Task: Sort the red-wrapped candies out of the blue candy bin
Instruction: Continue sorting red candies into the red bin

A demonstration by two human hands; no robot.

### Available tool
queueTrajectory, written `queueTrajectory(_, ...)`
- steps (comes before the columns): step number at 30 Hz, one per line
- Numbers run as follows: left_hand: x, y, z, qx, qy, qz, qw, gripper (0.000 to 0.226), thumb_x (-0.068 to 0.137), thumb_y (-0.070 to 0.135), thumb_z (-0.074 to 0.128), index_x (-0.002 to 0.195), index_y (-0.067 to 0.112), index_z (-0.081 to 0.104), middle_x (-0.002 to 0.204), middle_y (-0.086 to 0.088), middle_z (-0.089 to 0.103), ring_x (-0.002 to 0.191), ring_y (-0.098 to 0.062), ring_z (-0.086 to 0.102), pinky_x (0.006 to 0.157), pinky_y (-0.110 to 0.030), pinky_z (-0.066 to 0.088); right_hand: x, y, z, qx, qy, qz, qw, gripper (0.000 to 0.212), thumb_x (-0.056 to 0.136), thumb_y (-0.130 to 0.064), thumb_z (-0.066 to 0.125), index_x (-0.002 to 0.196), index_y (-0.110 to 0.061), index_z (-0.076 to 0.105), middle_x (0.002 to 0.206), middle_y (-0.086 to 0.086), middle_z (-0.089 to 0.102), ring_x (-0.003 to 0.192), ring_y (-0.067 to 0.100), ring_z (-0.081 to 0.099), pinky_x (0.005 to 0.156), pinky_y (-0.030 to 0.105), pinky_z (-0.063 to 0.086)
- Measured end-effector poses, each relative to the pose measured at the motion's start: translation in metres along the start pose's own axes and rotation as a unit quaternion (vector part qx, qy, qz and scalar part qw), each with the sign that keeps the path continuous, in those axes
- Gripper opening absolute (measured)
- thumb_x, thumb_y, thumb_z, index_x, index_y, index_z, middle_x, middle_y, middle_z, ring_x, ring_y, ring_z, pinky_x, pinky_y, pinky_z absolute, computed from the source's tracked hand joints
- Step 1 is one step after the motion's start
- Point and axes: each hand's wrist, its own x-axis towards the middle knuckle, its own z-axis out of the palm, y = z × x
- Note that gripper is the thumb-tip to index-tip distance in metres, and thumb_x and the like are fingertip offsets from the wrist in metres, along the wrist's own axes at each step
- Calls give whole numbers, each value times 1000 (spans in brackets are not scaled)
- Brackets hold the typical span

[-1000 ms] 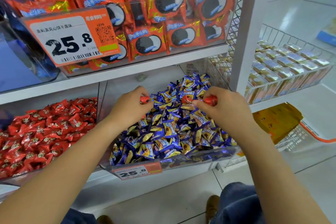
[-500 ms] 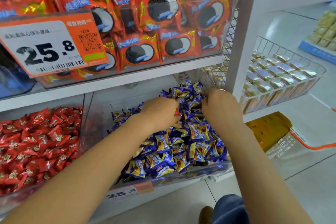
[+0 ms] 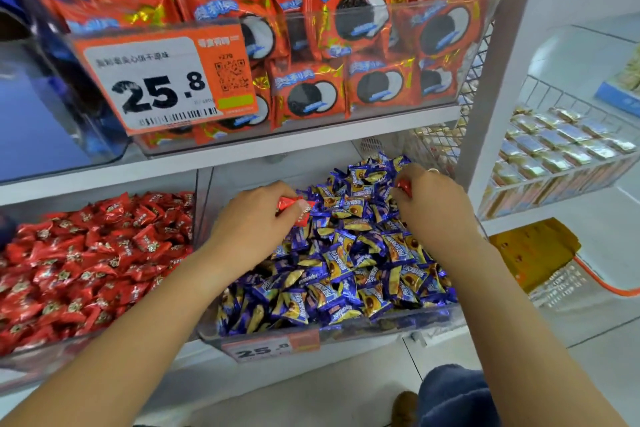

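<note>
I'm seeing both hands working over the clear plastic bin of blue-and-gold wrapped candies [image 3: 332, 267]. My left hand [image 3: 252, 218] is sitting at the bin's 10 o'clock, fingers curled, thumb and fingertips pinching a small red foil-wrapped candy [image 3: 289, 202]. That candy's long axis is running roughly left to right, tipped slightly down toward 4 o'clock, with a twisted end poking out past the fingers. A second red piece with white print [image 3: 304, 217] is showing just under the same fingertips, touching the blue pile; can't tell if it's actually being gripped. My right hand [image 3: 433, 208] is hovering at the bin's 1 o'clock, fingers curled in, pinching a glossy red wrapped candy [image 3: 403, 185] at the thumb side; only a small shiny end is showing, so its axis is unclear. The wrappers are looking crinkled and reflective. At 9 o'clock of the blue bin, just beside it, a clear bin of red wrapped candies [image 3: 86, 260] is sitting on the same white shelf [image 3: 242, 152]. An orange price tag reading 25.8 [image 3: 166, 80] is hanging above.
</note>
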Motion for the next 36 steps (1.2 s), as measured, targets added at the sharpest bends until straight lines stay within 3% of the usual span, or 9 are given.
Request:
queueTrajectory(5, -21, -23, -12, -92, 3, -28, 995, 26, 94, 40, 53, 103, 20, 67, 100, 3, 68, 95, -16, 62, 86, -34, 47, -12, -21, -13, 235, -15, 6, 972, 17, 93, -35, 57, 93, -19, 57, 72, -8, 57, 60, 7, 50, 55, 24, 37)
queueTrajectory(9, -40, -31, -24, -127, 37, -50, 990, 15, 93, 37, 55, 90, 26, 66, 83, 10, 67, 81, -12, 62, 70, -25, 41, -33, -44, -15, 492, -128, 76, 857, 21, 96, -30, 53, 82, -15, 56, 60, 1, 59, 37, 7, 42, 37, 19, 35)
queueTrajectory(15, -77, -70, -61, -213, 96, -94, 968, 12, 91, 33, 60, 85, 24, 65, 83, 10, 67, 80, -4, 60, 69, -15, 39, -56, -93, -14, 597, -234, 107, 760, 19, 97, -20, 50, 98, -3, 57, 59, 2, 58, 40, 14, 34, 35, 19, 24)
queueTrajectory(25, -95, -182, -79, -244, 202, -204, 926, 10, 87, 27, 67, 78, 25, 66, 79, 8, 65, 78, -8, 59, 66, -4, 35, -37, -272, 44, 322, -265, -100, 903, 18, 92, -26, 55, 87, -13, 65, 69, 0, 57, 66, 15, 53, 63, 27, 40)
queueTrajectory(27, -89, -189, -81, -273, 196, -218, 916, 15, 88, 27, 66, 73, 28, 63, 78, 9, 64, 78, -8, 59, 69, -10, 39, -30, -293, 54, 277, -240, -132, 921, 27, 94, -32, 53, 103, -10, 67, 96, 7, 67, 91, 21, 60, 78, 24, 43)
queueTrajectory(29, -86, -197, -85, -309, 198, -223, 903, 10, 90, 32, 62, 84, 26, 67, 89, 6, 66, 91, -13, 61, 76, -16, 40, -26, -302, 60, 234, -299, -143, 914, 47, 96, -49, 42, 129, -18, 54, 132, 4, 56, 121, 21, 51, 88, 20, 33)
queueTrajectory(31, -86, -204, -89, -327, 187, -230, 897, 17, 92, 41, 57, 100, 29, 66, 101, 10, 64, 102, -10, 57, 82, -16, 38, -26, -300, 64, 193, -339, -165, 906, 58, 96, -58, 29, 142, -25, 40, 146, 0, 43, 134, 20, 39, 99, 23, 28)
queueTrajectory(34, -90, -219, -83, -161, 167, -212, 949, 52, 85, 64, 41, 121, 32, 62, 131, 4, 58, 125, -19, 47, 107, -34, 33, -29, -281, 64, 75, -267, -236, 931, 53, 95, -55, 36, 139, -25, 44, 140, 4, 50, 131, 24, 42, 110, 33, 29)
queueTrajectory(36, -93, -211, -71, -4, 98, -182, 978, 70, 80, 75, 30, 138, 39, 45, 154, 0, 32, 144, -28, 21, 118, -49, 11, -35, -262, 63, -34, -182, -281, 942, 49, 94, -49, 45, 136, -26, 47, 140, 4, 47, 134, 24, 36, 115, 38, 18)
